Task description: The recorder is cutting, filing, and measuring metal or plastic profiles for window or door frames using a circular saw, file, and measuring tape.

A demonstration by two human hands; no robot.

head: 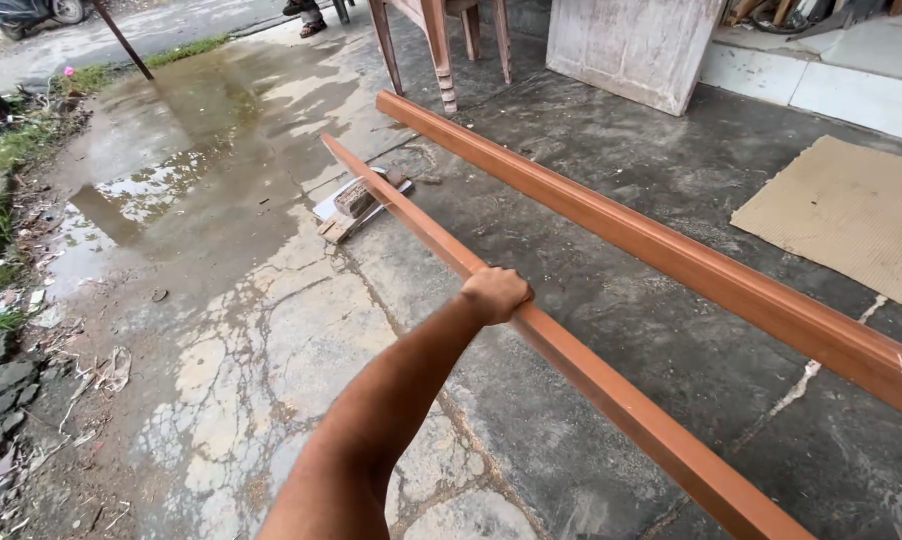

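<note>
Outdoor view, looking down over wet, cracked concrete ground point(271, 340). We see one bare arm reaching out from the near edge, and its hand point(495, 294) is closed around a long orange-brown plank point(591, 372), gripping it from above about midway along its length. We cannot tell for sure which of the person's hands this is, though the arm enters left of centre; no other hand is in view. The held plank runs diagonally from the near right corner away to the far left, raised off the ground. Its far end points toward a small stack of wood scraps and a pale flat board point(356, 205) lying on the concrete. A second orange-brown plank point(661, 250), wider and with a hollow end showing at the right edge, lies to the right of the first, roughly alongside it and apart from it. Farther right, a sheet of brown cardboard point(851, 215) lies flat. At the far side stand turned wooden furniture legs point(436, 50) and a whitewashed panel point(631, 45). A puddle point(171, 150) spreads at far left beside grass and litter.
</note>
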